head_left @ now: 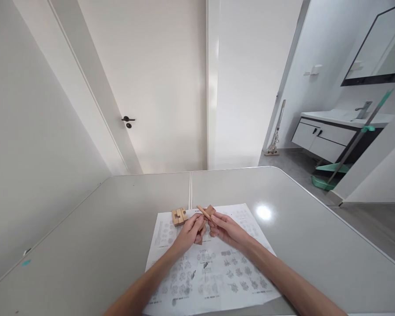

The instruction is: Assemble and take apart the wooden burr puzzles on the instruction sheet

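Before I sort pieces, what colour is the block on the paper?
The block: tan and brown, head view.

The left grip (191, 229) and right grip (227, 227) hold wooden pieces (203, 212) over a printed sheet (219, 281), near a wooden block (179, 217).

From where I stand, the left hand (191, 229) and right hand (226, 226) look bare and slim-fingered, the forearms (279, 268) slender, uncovered.

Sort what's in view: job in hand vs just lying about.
Likely the job:
- wooden pieces in left hand and right hand
- wooden block by the left hand
- printed sheet below

Just about:
- mop
- green dustpan
- faucet
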`<state>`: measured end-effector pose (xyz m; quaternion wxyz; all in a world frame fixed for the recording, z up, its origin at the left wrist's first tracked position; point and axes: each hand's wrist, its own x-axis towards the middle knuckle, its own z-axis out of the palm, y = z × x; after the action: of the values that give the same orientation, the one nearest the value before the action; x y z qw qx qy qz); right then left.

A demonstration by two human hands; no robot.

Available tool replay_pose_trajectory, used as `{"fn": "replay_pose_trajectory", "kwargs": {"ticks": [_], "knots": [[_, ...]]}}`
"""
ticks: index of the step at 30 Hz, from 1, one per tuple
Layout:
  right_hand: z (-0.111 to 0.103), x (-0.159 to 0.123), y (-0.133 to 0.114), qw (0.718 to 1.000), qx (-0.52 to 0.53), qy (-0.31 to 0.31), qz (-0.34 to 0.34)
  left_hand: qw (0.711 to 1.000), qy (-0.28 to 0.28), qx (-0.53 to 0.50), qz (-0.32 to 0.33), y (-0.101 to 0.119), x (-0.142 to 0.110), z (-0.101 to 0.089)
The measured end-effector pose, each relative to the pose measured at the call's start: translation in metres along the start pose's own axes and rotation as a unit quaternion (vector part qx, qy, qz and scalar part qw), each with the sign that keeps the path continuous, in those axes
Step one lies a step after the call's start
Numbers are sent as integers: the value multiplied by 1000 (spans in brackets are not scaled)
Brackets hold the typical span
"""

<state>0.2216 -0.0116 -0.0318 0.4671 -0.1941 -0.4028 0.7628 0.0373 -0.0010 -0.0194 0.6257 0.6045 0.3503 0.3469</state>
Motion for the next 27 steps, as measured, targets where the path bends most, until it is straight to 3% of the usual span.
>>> {"fn": "replay_pose_trajectory", "kwargs": {"ticks": [18,27], "knots": [[6,-2,-7,1000,-14,23,-12,999,-3,49,2,6,-2,1],[-1,-3,-4,1000,-21,7,1,999,-9,35,-14,10,-3,3]]}}
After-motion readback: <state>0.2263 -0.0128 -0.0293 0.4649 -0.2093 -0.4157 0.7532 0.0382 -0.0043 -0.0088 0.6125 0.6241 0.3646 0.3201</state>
